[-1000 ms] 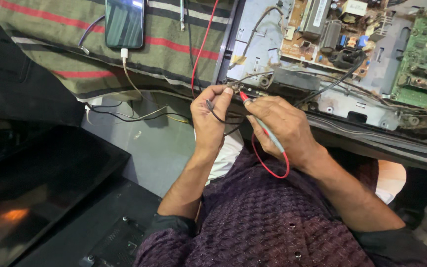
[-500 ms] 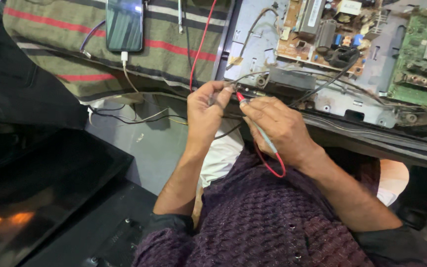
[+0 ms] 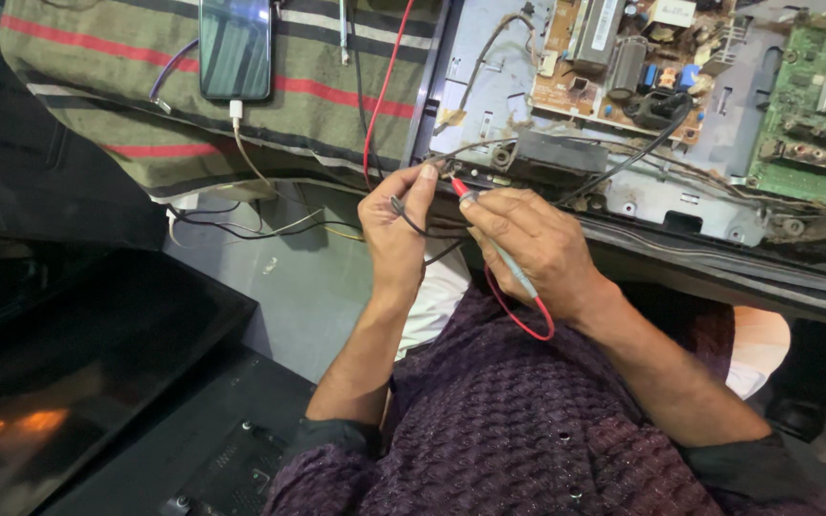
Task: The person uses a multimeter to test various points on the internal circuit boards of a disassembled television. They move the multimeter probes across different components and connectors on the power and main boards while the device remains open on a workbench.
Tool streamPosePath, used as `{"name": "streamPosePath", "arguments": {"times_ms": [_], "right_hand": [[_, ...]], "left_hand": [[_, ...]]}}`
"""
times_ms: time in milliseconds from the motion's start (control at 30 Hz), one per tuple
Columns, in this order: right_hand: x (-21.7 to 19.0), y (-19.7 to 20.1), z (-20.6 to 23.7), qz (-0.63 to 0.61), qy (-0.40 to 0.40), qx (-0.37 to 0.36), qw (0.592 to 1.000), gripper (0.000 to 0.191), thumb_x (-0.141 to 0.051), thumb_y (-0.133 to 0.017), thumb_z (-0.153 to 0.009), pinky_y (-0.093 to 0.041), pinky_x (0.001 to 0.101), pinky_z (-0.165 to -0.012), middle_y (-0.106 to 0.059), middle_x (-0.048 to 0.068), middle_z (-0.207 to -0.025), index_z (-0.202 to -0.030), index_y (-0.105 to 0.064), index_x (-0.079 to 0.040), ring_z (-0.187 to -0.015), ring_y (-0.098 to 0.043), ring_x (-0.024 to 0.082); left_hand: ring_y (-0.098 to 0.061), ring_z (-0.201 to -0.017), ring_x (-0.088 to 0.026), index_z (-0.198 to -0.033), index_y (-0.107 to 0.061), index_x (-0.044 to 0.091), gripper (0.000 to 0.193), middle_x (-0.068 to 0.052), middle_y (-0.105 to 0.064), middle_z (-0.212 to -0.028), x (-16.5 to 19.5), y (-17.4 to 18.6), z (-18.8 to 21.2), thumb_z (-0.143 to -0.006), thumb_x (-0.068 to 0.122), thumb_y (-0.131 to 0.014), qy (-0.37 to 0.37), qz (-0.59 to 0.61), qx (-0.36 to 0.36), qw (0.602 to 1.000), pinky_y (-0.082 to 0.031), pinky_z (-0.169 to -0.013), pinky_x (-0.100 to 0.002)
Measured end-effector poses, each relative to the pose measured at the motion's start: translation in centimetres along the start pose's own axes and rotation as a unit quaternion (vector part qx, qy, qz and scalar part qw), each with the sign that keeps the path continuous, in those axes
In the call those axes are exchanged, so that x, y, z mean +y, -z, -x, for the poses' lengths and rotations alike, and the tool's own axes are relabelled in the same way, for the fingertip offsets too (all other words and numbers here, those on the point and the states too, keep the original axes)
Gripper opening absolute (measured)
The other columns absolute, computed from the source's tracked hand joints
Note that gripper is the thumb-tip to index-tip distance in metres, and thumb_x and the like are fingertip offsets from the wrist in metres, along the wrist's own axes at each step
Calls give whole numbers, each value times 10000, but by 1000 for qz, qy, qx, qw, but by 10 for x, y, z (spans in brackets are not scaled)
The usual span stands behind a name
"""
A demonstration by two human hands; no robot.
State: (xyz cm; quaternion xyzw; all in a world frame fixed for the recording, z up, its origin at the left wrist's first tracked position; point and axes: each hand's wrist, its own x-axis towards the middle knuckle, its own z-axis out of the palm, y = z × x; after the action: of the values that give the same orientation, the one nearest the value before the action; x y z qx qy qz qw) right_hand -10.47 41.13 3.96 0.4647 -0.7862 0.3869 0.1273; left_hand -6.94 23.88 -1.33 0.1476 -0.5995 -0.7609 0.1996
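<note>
My left hand pinches a thin black wire near the edge of an opened flat-screen chassis. My right hand grips a red test probe, its tip pointing at the wire end by my left fingertips. The probe's red lead loops below my right wrist. Both hands hover just in front of the chassis's lower edge, above my lap in a purple knitted sweater.
Circuit boards sit in the chassis: a brown power board and a green board. A phone on a charging cable lies on a striped cloth. A dark glossy panel is at lower left. Loose cables hang below the cloth.
Both hands have shifted slightly up and right in the view toward the chassis edge; the grips on wire and probe are unchanged.
</note>
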Motion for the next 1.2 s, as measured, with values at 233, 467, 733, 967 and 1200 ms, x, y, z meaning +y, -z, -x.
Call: {"name": "streamPosePath", "arguments": {"times_ms": [233, 467, 733, 967, 1200], "right_hand": [[0, -5, 4, -1, 10, 6, 1000, 364, -10, -801, -869, -571, 390, -838, -715, 117, -1106, -1214, -687, -18, -1006, -708, 282], [1, -6, 6, 1, 7, 13, 1000, 339, -6, -785, -894, -575, 396, -860, -713, 145, -1116, -1214, -673, -5, -1006, -712, 295], [0, -11, 8, 2, 11, 36, 999, 329, 27, -765, -895, -580, 412, -901, -713, 169, -1118, -1203, -652, 36, -1025, -713, 323], [-1, -13, 11, -21, -16, 64, 998, 318, 59, -754, -896, -591, 411, -896, -714, 179, -1084, -1195, -651, 31, -999, -723, 332], [-8, -6, 9, -41, -39, 62, 996, 330, 52, -751, -906, -590, 414, -880, -715, 183, -1081, -1217, -642, 31, -983, -725, 342]], "left_hand": [[-590, -807, -26, -1063, -753, -47, 203, 17, -712, -899, -2, 2, -1, -1035, 139, -678, 23, 18, -11, 1000, -479, -735, -201], [-593, -820, -29, -1049, -741, -37, 186, 18, -706, -907, -5, 3, -1, -1043, 134, -670, 29, 35, -23, 999, -474, -747, -200], [-509, -726, 10, -1067, -719, -25, 172, 57, -654, -848, -8, 3, 1, -1045, 135, -660, 65, 87, -21, 994, -390, -643, -175], [-330, -555, 23, -1069, -711, -7, 167, 117, -501, -703, -6, 0, 4, -1031, 151, -674, 101, 133, -5, 986, -215, -484, -205], [-341, -557, 33, -1100, -724, -7, 200, 123, -503, -702, -2, 1, 9, -1048, 174, -655, 91, 113, -17, 989, -227, -484, -190]]}}
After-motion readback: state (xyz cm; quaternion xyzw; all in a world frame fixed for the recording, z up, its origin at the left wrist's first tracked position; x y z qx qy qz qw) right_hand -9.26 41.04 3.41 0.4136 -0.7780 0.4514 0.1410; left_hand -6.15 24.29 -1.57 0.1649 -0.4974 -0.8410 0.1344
